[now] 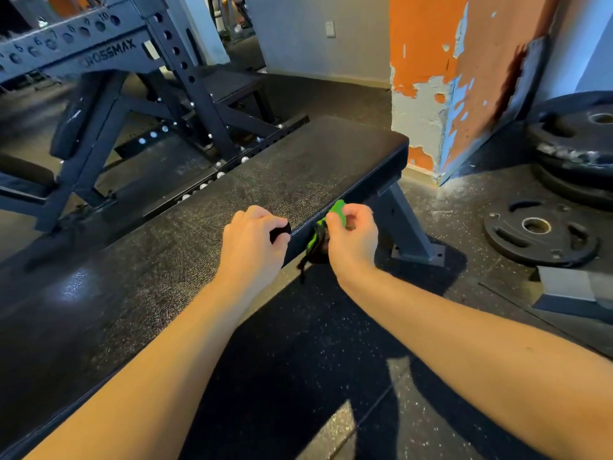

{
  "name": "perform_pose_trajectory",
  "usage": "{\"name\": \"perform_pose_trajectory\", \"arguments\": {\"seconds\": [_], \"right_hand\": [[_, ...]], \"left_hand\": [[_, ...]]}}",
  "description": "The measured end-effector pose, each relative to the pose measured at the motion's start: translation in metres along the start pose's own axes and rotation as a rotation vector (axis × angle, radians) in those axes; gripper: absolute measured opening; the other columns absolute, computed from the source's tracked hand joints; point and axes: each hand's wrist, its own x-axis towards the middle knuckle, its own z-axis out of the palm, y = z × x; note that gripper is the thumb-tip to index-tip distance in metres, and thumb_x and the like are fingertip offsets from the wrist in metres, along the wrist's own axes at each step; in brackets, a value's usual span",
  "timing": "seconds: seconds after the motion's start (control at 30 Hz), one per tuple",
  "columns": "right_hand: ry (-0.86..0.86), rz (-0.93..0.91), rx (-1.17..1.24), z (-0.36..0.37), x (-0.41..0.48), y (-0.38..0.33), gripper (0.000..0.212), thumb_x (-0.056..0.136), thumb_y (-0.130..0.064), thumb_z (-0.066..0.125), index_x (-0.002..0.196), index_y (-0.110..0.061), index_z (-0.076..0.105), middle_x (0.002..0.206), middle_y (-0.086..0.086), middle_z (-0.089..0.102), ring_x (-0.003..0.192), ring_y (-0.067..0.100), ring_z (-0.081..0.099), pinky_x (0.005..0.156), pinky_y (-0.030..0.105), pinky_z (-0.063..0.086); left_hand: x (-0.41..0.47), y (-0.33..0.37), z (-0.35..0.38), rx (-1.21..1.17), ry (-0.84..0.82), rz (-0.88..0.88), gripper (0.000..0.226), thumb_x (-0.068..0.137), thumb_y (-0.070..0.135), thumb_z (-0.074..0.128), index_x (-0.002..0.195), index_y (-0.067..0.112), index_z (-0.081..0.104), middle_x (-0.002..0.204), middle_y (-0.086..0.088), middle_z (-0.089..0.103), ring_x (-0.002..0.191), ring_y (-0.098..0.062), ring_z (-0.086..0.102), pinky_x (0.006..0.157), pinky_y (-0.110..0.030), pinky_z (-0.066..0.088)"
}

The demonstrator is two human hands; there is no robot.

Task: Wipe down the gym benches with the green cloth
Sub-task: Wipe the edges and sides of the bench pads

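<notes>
- The right hand (353,239) pinches the green cloth (336,211) between thumb and curled fingertips, against the long side edge of the flat bench (265,180). A dark tail of the cloth hangs toward the floor. It looks bunched up to give a firmer wiping grip.
- The left hand (253,242) is curled at the same edge around a small black thing (280,232); I cannot tell what it is.
- Weight plates (540,235) lie well apart on the floor.
</notes>
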Motion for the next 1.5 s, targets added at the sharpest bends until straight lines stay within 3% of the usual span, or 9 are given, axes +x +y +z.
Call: {"name": "perform_pose_trajectory", "arguments": {"seconds": [0.13, 0.2, 0.33, 0.57, 0.87, 1.1, 1.33, 1.4, 1.5], "right_hand": [[-0.087, 0.005, -0.004, -0.001, -0.011, 0.002, 0.009, 0.095, -0.023, 0.069, 0.098, -0.024, 0.061, 0.096, -0.003, 0.064, 0.084, 0.012, 0.063, 0.065, 0.019, 0.057], [0.028, 0.023, 0.017, -0.009, 0.014, -0.007, 0.011, 0.093, -0.024, 0.070, 0.091, -0.028, 0.061, 0.094, -0.004, 0.064, 0.086, 0.014, 0.064, 0.075, 0.033, 0.058], [0.217, 0.008, 0.053, -0.019, 0.048, -0.028, 0.002, 0.101, -0.023, 0.060, 0.102, -0.023, 0.058, 0.102, -0.004, 0.062, 0.088, 0.008, 0.058, 0.080, 0.029, 0.046], [-0.198, -0.143, -0.119, 0.010, -0.042, 0.009, 0.011, 0.101, -0.023, 0.062, 0.101, -0.031, 0.055, 0.111, -0.008, 0.053, 0.095, -0.001, 0.054, 0.073, 0.008, 0.041], [0.042, -0.087, -0.048, -0.012, 0.010, -0.016, 0.018, 0.097, -0.023, 0.069, 0.112, -0.022, 0.060, 0.110, -0.005, 0.063, 0.098, 0.010, 0.060, 0.076, 0.018, 0.048], [-0.323, -0.256, -0.122, 0.013, -0.056, 0.007, 0.013, 0.094, -0.020, 0.071, 0.099, -0.027, 0.061, 0.101, -0.005, 0.062, 0.091, 0.006, 0.058, 0.075, 0.012, 0.045], [0.031, -0.164, -0.074, -0.014, 0.029, -0.018, 0.006, 0.096, -0.028, 0.066, 0.101, -0.026, 0.063, 0.103, -0.001, 0.065, 0.094, 0.017, 0.062, 0.083, 0.039, 0.055], [0.093, -0.123, -0.053, -0.012, 0.034, -0.022, 0.011, 0.099, -0.030, 0.063, 0.108, -0.026, 0.063, 0.109, -0.003, 0.064, 0.099, 0.013, 0.062, 0.087, 0.034, 0.057], [0.046, -0.150, -0.090, -0.002, 0.005, -0.017, 0.012, 0.102, -0.029, 0.059, 0.114, -0.026, 0.058, 0.116, -0.003, 0.056, 0.097, 0.005, 0.056, 0.073, 0.008, 0.044]], "left_hand": [[-0.002, 0.002, 0.001, 0.009, 0.018, -0.014, 0.024, 0.098, 0.028, 0.062, 0.120, 0.025, 0.073, 0.119, 0.004, 0.060, 0.109, -0.022, 0.051, 0.097, -0.041, 0.041], [-0.004, 0.000, 0.000, -0.023, 0.008, -0.009, 0.025, 0.098, 0.027, 0.063, 0.121, 0.025, 0.072, 0.120, 0.005, 0.060, 0.108, -0.021, 0.050, 0.099, -0.044, 0.042], [-0.008, -0.004, -0.005, -0.022, -0.012, -0.001, 0.021, 0.097, 0.027, 0.065, 0.117, 0.027, 0.073, 0.120, 0.006, 0.061, 0.107, -0.022, 0.054, 0.098, -0.047, 0.043], [-0.011, -0.007, -0.013, -0.051, -0.023, -0.057, 0.015, 0.094, 0.030, 0.067, 0.108, 0.029, 0.073, 0.108, 0.010, 0.053, 0.104, -0.022, 0.055, 0.097, -0.049, 0.046], [-0.023, -0.020, -0.026, -0.066, -0.056, -0.076, 0.008, 0.094, 0.029, 0.066, 0.100, 0.030, 0.071, 0.106, 0.010, 0.055, 0.101, -0.017, 0.052, 0.096, -0.045, 0.045], [-0.023, -0.017, -0.024, -0.077, -0.041, -0.118, 0.009, 0.091, 0.026, 0.066, 0.097, 0.030, 0.070, 0.106, 0.008, 0.055, 0.101, -0.018, 0.051, 0.095, -0.046, 0.046], [-0.025, -0.015, -0.025, -0.105, -0.071, -0.105, 0.008, 0.093, 0.026, 0.065, 0.097, 0.034, 0.066, 0.110, 0.008, 0.054, 0.104, -0.019, 0.049, 0.098, -0.048, 0.044], [-0.027, -0.016, -0.028, -0.118, -0.072, -0.108, 0.008, 0.093, 0.026, 0.066, 0.096, 0.034, 0.066, 0.109, 0.010, 0.053, 0.102, -0.016, 0.047, 0.098, -0.046, 0.044], [-0.030, -0.021, -0.033, -0.110, -0.085, -0.109, 0.008, 0.092, 0.024, 0.067, 0.094, 0.032, 0.067, 0.109, 0.010, 0.053, 0.102, -0.015, 0.047, 0.097, -0.043, 0.043]]}}
